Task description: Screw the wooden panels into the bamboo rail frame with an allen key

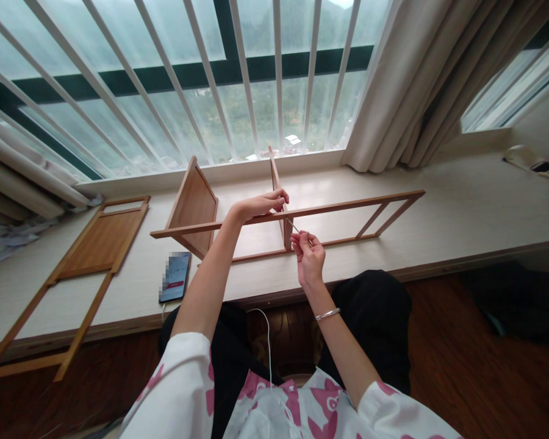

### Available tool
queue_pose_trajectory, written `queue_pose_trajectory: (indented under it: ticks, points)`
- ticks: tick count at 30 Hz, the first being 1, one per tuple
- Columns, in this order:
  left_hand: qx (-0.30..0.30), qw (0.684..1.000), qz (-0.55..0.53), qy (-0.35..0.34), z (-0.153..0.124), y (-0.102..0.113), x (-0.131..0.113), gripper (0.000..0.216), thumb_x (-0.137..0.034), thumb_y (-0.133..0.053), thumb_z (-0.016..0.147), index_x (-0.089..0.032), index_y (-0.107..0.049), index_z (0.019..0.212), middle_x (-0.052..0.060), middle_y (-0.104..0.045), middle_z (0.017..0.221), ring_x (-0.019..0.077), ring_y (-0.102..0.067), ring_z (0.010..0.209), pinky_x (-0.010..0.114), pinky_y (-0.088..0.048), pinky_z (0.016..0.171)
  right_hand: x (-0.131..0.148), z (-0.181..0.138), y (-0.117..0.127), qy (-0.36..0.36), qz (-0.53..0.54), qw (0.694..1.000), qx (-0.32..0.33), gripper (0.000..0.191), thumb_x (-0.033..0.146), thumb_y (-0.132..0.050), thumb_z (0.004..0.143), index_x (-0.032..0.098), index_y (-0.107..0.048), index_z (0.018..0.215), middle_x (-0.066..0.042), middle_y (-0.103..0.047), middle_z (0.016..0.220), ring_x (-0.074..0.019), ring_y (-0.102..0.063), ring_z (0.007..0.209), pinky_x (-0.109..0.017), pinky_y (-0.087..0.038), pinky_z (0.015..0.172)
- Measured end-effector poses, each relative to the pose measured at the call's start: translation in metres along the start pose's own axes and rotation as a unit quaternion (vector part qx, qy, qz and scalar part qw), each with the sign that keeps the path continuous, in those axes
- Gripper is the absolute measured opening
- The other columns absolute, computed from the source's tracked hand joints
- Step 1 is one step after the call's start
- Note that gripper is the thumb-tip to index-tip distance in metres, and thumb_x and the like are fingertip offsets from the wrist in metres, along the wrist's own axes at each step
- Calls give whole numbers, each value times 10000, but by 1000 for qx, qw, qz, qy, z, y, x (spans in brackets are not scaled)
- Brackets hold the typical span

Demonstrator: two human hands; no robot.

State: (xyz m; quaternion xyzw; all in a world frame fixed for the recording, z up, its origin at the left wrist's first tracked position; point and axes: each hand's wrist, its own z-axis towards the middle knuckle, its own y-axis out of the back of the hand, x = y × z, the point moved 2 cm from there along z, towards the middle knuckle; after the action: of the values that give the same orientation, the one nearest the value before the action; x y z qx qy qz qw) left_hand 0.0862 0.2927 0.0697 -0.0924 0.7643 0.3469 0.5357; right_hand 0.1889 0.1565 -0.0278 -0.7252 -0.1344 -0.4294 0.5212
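A brown wooden shelf frame (348, 207) lies on its side on the pale ledge, with panels standing up from it toward the window. My left hand (261, 205) rests over its upper rail near the middle crosspiece, fingers curled round the wood. Just right of that crosspiece, my right hand (310, 255) pinches a thin metal hex key (293, 226). The key's tip reaches the joint between rail and crosspiece; whether it sits in a screw is too small to tell. A larger end panel (193, 204) stands at the frame's left.
Another wooden frame with a panel (103, 244) lies at the left, its legs jutting past the ledge's front edge. A phone (175, 277) with a white cable lies near my left forearm. Barred windows and a curtain (393, 85) border the ledge (462, 213) behind.
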Motion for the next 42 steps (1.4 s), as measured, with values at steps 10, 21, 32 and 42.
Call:
queue_pose_trajectory:
  ticks: [10, 21, 32, 42]
  points:
    - [-1, 1000, 8, -10, 0, -1, 0, 285, -454, -440, 783, -220, -485, 939, 12, -478, 827, 104, -479, 749, 182, -372, 542, 14, -14, -10, 105, -93, 990, 15, 256, 380, -580, 755, 150, -560, 866, -40, -668, 753, -119, -625, 659, -286, -515, 679]
    - [-4, 1000, -2, -12, 0, 0, 0, 269, -449, -444, 786, -220, -491, 920, 12, -460, 845, 105, -477, 770, 172, -379, 539, 10, -23, -13, 200, -230, 952, 25, 199, 360, -553, 781, 176, -571, 856, -45, -659, 820, -164, -634, 761, -339, -514, 744]
    - [-8, 1000, -2, -11, 0, 0, 1, 273, -445, -445, 787, -213, -489, 923, 19, -464, 840, 104, -476, 759, 168, -376, 532, 10, -20, -12, 216, -250, 943, 27, 200, 359, -535, 795, 176, -573, 867, -42, -660, 813, -159, -637, 744, -324, -523, 720]
    - [-3, 1000, 1, -12, 2, -1, 3, 289, -459, -442, 784, -215, -490, 931, 21, -470, 838, 103, -477, 760, 163, -363, 516, 10, -18, -11, 211, -246, 945, 35, 199, 364, -532, 795, 179, -564, 861, -43, -659, 821, -161, -639, 748, -329, -530, 724]
